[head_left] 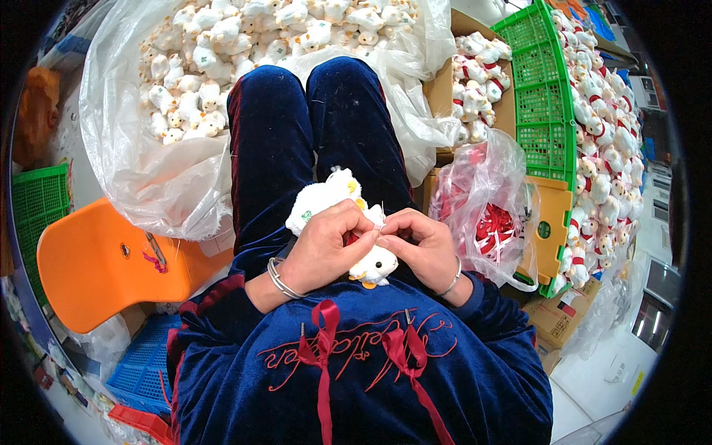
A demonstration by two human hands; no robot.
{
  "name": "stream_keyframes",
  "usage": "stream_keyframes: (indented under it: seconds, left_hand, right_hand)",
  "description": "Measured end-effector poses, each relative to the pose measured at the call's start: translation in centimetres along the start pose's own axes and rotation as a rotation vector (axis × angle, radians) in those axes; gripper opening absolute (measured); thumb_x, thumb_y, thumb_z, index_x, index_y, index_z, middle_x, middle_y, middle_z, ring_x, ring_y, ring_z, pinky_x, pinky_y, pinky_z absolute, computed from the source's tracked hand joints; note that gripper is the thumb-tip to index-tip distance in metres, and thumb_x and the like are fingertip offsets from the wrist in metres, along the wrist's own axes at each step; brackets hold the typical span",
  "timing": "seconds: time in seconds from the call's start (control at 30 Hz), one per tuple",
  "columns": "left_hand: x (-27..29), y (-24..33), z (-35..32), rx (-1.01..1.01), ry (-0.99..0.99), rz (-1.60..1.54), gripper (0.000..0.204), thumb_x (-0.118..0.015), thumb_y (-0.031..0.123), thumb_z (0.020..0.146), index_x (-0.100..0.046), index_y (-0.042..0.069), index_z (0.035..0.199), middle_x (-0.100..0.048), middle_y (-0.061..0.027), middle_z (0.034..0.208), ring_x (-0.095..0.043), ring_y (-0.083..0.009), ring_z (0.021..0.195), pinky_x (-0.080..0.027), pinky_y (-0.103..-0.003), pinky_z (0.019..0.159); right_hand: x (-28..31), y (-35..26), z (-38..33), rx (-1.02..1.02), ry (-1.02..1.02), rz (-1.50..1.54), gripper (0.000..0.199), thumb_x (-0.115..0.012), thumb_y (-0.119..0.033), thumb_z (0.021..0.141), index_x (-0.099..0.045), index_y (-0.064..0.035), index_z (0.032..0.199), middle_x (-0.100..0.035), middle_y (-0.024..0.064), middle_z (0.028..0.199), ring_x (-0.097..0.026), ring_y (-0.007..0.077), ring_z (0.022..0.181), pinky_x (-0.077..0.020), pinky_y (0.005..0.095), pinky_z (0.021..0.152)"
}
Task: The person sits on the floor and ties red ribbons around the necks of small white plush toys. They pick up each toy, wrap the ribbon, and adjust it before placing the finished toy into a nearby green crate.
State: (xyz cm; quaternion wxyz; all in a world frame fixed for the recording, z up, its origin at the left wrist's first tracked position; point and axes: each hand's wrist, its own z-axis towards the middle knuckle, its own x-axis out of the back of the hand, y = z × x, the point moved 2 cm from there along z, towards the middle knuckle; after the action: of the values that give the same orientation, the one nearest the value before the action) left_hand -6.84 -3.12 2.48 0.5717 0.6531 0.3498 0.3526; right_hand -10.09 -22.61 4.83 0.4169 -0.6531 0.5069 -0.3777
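A white plush toy animal with yellow-orange feet and a small green mark lies across my lap. Its head, with a black eye, points toward my belly. At its neck my left hand is closed in a pinch, with a bit of red ribbon showing under the fingers. My right hand pinches at the same spot, thumb and forefinger together, almost touching the left fingertips. What lies between the right fingertips is too small to make out. Both hands partly cover the toy's neck.
Beyond my knees a big clear plastic bag holds many similar toys. To my right are a bag of red ribbons, a cardboard box of toys and a green crate. An orange chair stands left.
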Motion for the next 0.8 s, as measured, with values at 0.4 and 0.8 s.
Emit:
stream_keyframes:
  seconds: [0.4,0.8]
  left_hand:
    - [-0.2,-0.2,-0.1,0.012,0.037,-0.023,0.006,-0.072,0.004,0.091,-0.069,-0.002,0.091,-0.063,-0.0046,0.087,-0.057,-0.0069,0.069,-0.043,-0.022,0.059]
    - [-0.1,0.0,0.0,0.003,0.021,0.017,0.007,-0.074,0.005,0.09,-0.07,-0.001,0.089,-0.063,-0.0044,0.085,-0.058,-0.008,0.07,-0.045,-0.023,0.06]
  right_hand:
    - [-0.1,0.3,-0.3,-0.113,0.005,0.145,0.02,-0.073,-0.004,0.094,-0.064,0.0006,0.111,-0.07,0.0036,0.101,-0.064,0.0075,0.092,-0.0517,0.0222,0.082]
    - [0.2,-1.4,0.2,0.402,-0.057,-0.394,0.014,-0.076,0.0,0.083,-0.073,-0.0034,0.096,-0.071,0.0081,0.093,-0.068,0.0216,0.087,-0.0517,0.0322,0.078]
